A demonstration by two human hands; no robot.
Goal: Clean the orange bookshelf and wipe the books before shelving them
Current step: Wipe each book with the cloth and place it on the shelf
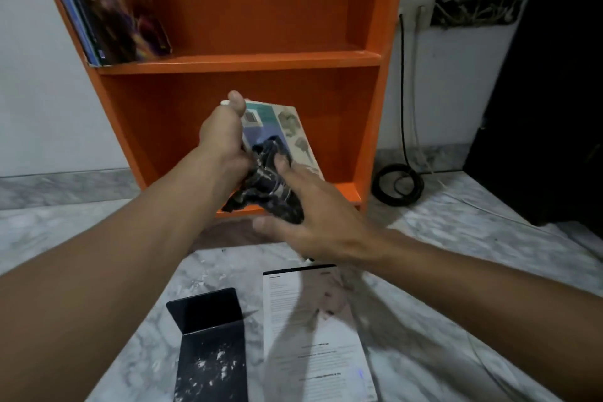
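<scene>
Where the head view faces the orange bookshelf (pixel 241 64), the left hand (pixel 225 140) grips a pale illustrated book (pixel 290 127) by its left edge, thumb over the top corner, and holds it tilted before the lower compartment. The right hand (pixel 316 225) clutches a dark cloth (pixel 270 186), bunched against the book's cover. Upper shelf, left end: leaning books (pixel 111 10); marble floor (pixel 32 222), near edge: black L-shaped bookend (pixel 208 336) just beside a white booklet (pixel 313 336); by the bookshelf's right foot: coiled black cable (pixel 396 186).
</scene>
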